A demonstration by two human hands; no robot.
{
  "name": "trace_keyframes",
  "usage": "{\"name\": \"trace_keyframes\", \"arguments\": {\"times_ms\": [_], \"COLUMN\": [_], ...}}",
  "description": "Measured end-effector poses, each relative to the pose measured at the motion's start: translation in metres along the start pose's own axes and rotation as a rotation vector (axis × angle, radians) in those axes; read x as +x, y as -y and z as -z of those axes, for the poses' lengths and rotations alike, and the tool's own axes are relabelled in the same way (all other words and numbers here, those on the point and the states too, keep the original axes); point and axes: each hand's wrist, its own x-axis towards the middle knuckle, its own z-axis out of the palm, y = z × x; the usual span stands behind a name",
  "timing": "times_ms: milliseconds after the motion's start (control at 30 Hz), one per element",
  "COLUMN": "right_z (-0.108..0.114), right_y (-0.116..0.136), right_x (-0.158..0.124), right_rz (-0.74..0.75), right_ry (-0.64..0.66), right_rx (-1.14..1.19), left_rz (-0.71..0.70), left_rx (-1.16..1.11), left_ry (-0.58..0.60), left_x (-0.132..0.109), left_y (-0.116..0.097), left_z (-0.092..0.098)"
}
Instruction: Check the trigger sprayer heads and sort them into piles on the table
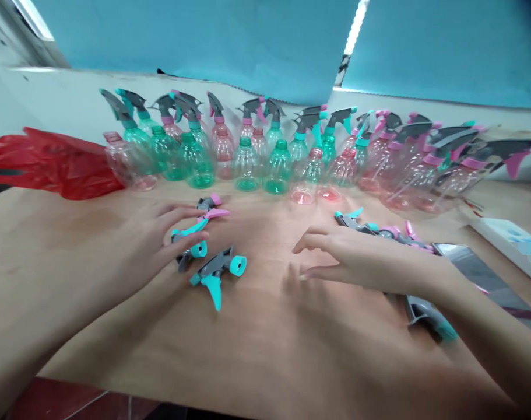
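Observation:
My left hand [154, 236] is at the left of the table, thumb and fingers apart, reaching over a grey and teal trigger spray head [184, 251]. I cannot tell whether it touches it. Just beyond its fingertips lies a grey and pink spray head [209, 203]. Another grey and teal spray head [218, 269] rests nearer to me on the tabletop. My right hand [335, 251] hovers over the table with fingers loosely curved and apart, holding nothing. Several spray heads [352, 221] lie behind it, partly hidden, and one more [429, 318] sits under my right forearm.
Along the back stand rows of clear pink and green bottles, some open like the green bottle [278, 169], others topped with spray heads [306, 119]. A red plastic bag [55, 163] lies at left. At right are a phone-like dark slab [479, 274] and a white box [510, 242].

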Motion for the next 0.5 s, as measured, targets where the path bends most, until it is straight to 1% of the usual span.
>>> {"name": "trace_keyframes", "arguments": {"times_ms": [33, 100, 133, 200, 267, 300, 367, 500], "right_z": [-0.002, -0.004, -0.005, -0.008, -0.009, -0.01, -0.01, -0.01], "right_y": [0.001, 0.004, 0.005, 0.007, 0.009, 0.009, 0.008, 0.002], "right_x": [0.002, 0.006, 0.007, 0.009, 0.009, 0.009, 0.009, 0.006], "right_rz": [0.004, 0.016, 0.022, 0.028, 0.013, 0.002, -0.007, 0.008], "right_ry": [-0.012, -0.033, -0.039, -0.037, -0.016, -0.006, 0.011, 0.009], "right_rx": [0.003, 0.013, 0.023, 0.052, 0.077, 0.086, 0.097, 0.108], "left_rz": [0.014, 0.012, 0.001, 0.004, 0.012, 0.004, -0.043, -0.158], "left_rx": [0.046, 0.058, 0.056, 0.078, 0.109, 0.117, 0.115, 0.044], "left_ry": [0.011, 0.029, 0.064, 0.085, 0.089, 0.084, 0.077, 0.126], "left_x": [-0.001, -0.003, -0.005, -0.007, -0.009, -0.008, -0.007, -0.007], "left_y": [0.006, 0.016, 0.018, 0.018, 0.012, 0.008, 0.0, -0.009], "left_z": [-0.007, -0.024, -0.033, -0.051, -0.063, -0.066, -0.064, -0.048]}}
